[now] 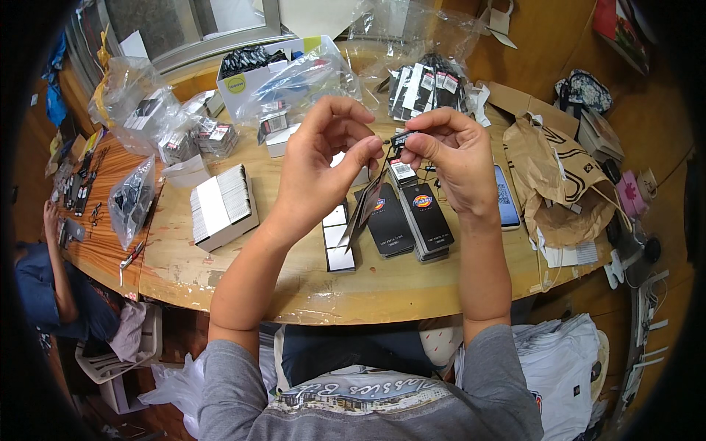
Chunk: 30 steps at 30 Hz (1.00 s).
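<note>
Above the middle of the table, my left hand [318, 165] is closed in a pinch at a small dark cord end, with thumb and forefinger together. A dark hang tag [362, 209] dangles edge-on below these fingers. Close beside it, my right hand [460, 158] pinches a small black plastic string seal [401, 138] between thumb and fingers. Beneath my hands lie two stacks of black hang tags, the left stack [387, 229] and the right stack [429, 220], each with a coloured emblem. A white-labelled strip [338, 250] lies left of them.
An open box of white cards [226, 209] stands to the left. Behind are a white carton [254, 73] of black cords and bagged tags [426, 88]. A phone [506, 197] and brown paper bag [551, 169] lie right. Another person's arm [59, 257] reaches in far left.
</note>
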Tool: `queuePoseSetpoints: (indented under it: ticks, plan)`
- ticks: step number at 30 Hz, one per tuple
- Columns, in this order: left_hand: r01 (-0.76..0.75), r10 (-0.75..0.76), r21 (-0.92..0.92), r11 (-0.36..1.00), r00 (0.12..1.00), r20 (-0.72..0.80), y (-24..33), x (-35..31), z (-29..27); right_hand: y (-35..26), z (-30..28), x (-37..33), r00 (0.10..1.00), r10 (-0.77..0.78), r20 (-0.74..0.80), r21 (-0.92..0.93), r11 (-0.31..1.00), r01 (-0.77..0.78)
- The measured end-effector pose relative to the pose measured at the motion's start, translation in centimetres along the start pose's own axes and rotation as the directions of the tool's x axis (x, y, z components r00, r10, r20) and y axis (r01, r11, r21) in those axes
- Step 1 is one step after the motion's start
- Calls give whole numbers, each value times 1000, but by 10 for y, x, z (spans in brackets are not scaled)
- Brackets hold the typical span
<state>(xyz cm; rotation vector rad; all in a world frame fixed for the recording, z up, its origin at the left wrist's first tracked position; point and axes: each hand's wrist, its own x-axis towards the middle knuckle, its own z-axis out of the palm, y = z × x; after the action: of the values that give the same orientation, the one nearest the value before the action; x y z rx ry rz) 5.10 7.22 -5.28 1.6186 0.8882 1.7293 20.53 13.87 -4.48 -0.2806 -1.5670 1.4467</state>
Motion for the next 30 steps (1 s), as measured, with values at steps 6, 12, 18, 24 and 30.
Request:
queuePoseSetpoints:
  ticks: [6,12,18,24,30]
  plan:
    - [-17,17,48,999,1000,-11,-1,-1,0,1,3,-1,1000,-11,-10,13,1000,12]
    - [-22,24,111,994,1000,-11,-1,-1,1,1,5,-1,1000,9,-14,0,1000,-9]
    - [90,-82,-125,988,994,69,-1,0,-1,-2,7,-5,999,47,17,-21,999,-47]
    - [38,-17,-154,987,990,137,-7,5,-6,-2,8,-6,996,78,43,50,996,-80]
    - [33,-5,-271,962,995,103,-10,9,-18,-8,25,-10,993,89,83,50,994,-93]
